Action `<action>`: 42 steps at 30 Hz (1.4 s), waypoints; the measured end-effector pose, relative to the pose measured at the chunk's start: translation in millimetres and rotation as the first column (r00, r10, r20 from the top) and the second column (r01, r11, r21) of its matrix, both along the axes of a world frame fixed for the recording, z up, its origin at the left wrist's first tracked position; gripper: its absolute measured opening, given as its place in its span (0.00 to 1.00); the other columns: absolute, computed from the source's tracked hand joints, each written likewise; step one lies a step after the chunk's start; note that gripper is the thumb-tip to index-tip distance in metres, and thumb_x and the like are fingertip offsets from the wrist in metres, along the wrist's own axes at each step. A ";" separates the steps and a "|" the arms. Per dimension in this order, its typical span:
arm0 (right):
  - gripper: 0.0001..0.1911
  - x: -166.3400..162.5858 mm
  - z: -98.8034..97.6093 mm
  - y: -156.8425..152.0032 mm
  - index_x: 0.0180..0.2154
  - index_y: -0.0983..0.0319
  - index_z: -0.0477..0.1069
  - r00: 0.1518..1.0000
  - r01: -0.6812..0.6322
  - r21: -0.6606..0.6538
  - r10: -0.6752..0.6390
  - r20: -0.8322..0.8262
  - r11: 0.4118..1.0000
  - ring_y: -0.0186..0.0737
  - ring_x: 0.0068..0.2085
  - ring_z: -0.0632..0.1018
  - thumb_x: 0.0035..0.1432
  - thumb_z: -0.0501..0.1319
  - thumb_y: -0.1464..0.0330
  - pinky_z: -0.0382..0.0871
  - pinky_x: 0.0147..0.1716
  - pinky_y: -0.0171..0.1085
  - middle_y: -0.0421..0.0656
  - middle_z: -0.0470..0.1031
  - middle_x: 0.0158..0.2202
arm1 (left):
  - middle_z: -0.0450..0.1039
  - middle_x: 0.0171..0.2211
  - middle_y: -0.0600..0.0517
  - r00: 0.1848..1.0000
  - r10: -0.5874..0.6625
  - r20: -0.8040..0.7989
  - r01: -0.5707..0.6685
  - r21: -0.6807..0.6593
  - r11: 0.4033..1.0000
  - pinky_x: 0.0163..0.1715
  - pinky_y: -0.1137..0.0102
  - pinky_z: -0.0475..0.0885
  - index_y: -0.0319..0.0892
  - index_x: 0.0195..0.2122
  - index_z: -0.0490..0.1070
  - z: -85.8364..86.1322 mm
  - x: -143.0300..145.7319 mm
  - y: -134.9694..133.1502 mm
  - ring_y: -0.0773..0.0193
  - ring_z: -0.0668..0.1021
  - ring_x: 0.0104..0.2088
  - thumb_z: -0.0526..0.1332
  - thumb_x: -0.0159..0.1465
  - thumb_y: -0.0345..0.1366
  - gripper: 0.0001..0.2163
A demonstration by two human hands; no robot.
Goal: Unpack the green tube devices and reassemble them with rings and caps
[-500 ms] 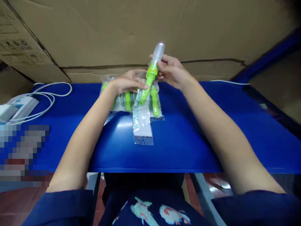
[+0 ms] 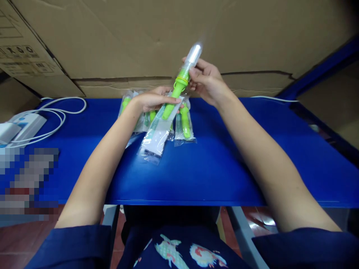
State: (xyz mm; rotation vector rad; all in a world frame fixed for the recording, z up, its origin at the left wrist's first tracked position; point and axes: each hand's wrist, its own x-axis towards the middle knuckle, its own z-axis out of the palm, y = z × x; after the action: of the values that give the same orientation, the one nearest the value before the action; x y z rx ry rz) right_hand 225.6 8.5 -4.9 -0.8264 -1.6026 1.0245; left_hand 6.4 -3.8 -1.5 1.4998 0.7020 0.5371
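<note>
1. The green stick [image 2: 178, 89] slants above the desk [image 2: 213, 168], its lower end in or against a plastic bag [image 2: 156, 139]; I can't tell which.
2. The left hand [image 2: 154, 99] pinches stick and bag; the right hand [image 2: 209, 80] grips the clear cap [image 2: 194, 54] near its base.
3. To my eye the stick is light and stiff, the bag limp and slippery; the green body seems the safest hold.

Small square pictogram signs [image 2: 20, 50] on the left cardboard [image 2: 49, 80], lettering unreadable
</note>
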 end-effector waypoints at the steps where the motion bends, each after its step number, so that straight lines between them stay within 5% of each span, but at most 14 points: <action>1: 0.34 -0.4 -0.4 0.2 0.54 0.47 0.74 1.000 0.006 -0.009 -0.006 -0.005 1.000 0.43 0.41 0.80 0.48 0.77 0.45 0.71 0.31 0.40 0.40 0.81 0.43 | 0.84 0.43 0.43 1.000 0.004 0.010 -0.004 0.000 1.000 0.49 0.61 0.83 0.40 0.45 0.75 0.4 0.7 -1.2 0.52 0.87 0.45 0.73 0.59 0.34 0.15; 8: 0.42 0.7 -2.6 1.2 0.59 0.42 0.65 0.995 0.052 -0.058 -0.056 -0.082 0.997 0.41 0.38 0.80 0.46 0.79 0.55 0.67 0.28 0.37 0.35 0.80 0.37 | 0.84 0.44 0.42 0.997 -0.001 0.072 -0.001 0.029 1.000 0.50 0.61 0.83 0.39 0.48 0.76 2.1 6.2 -6.2 0.54 0.87 0.43 0.71 0.65 0.36 0.12; 16: 0.22 -3.2 3.7 -1.3 0.42 0.50 0.70 0.990 0.122 -0.167 -0.132 -0.052 0.978 0.39 0.38 0.78 0.57 0.72 0.45 0.68 0.29 0.36 0.39 0.78 0.37 | 0.84 0.44 0.43 0.990 0.068 0.122 -0.069 0.002 0.998 0.50 0.64 0.83 0.38 0.56 0.73 1.6 10.6 -3.9 0.61 0.86 0.38 0.70 0.69 0.40 0.18; 22: 0.14 -6.9 7.0 -14.4 0.34 0.57 0.71 0.996 0.042 -0.260 -0.061 -0.064 0.965 0.33 0.32 0.74 0.63 0.73 0.58 0.70 0.28 0.31 0.39 0.76 0.33 | 0.83 0.44 0.45 0.988 0.093 0.120 -0.097 0.023 0.995 0.49 0.65 0.80 0.36 0.52 0.76 3.1 13.6 -5.4 0.63 0.85 0.36 0.63 0.74 0.39 0.13; 27: 0.09 -3.6 12.8 -20.6 0.40 0.58 0.74 1.000 -0.011 -0.273 0.010 -0.005 0.962 0.29 0.31 0.78 0.68 0.69 0.61 0.72 0.28 0.28 0.40 0.79 0.38 | 0.83 0.40 0.44 0.980 0.090 0.178 -0.105 0.074 0.992 0.45 0.68 0.78 0.34 0.47 0.78 3.6 16.9 -7.3 0.65 0.82 0.35 0.62 0.74 0.41 0.13; 32: 0.20 0.6 13.4 -14.2 0.49 0.53 0.74 1.000 -0.012 -0.166 0.015 0.018 0.986 0.30 0.31 0.79 0.61 0.75 0.55 0.70 0.27 0.28 0.37 0.79 0.33 | 0.84 0.43 0.49 0.946 0.252 0.206 -0.260 0.014 0.966 0.52 0.64 0.76 0.40 0.56 0.71 8.6 22.2 -12.3 0.64 0.82 0.39 0.62 0.74 0.38 0.13; 37: 0.24 -2.7 10.1 -11.5 0.40 0.56 0.77 0.993 -0.025 -0.107 0.037 0.108 0.994 0.33 0.32 0.78 0.57 0.73 0.44 0.69 0.28 0.32 0.40 0.79 0.33 | 0.84 0.45 0.51 0.942 0.295 0.162 -0.306 0.043 0.951 0.58 0.59 0.73 0.45 0.60 0.70 5.1 20.7 -7.2 0.55 0.82 0.49 0.64 0.71 0.41 0.18; 42: 0.31 -9.3 9.5 -12.7 0.42 0.57 0.77 0.960 -0.130 -0.057 0.140 0.243 0.990 0.38 0.33 0.81 0.56 0.68 0.37 0.71 0.28 0.34 0.41 0.78 0.29 | 0.83 0.44 0.50 0.900 0.380 0.215 -0.403 0.076 0.912 0.55 0.64 0.75 0.41 0.54 0.73 -2.7 18.7 3.9 0.58 0.82 0.49 0.67 0.68 0.36 0.14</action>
State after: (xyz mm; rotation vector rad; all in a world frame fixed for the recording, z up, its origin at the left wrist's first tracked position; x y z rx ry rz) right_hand 216.3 -4.2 4.6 -0.9102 -1.8755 1.0869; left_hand 25.1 0.2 -4.2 1.3936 0.8338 1.0377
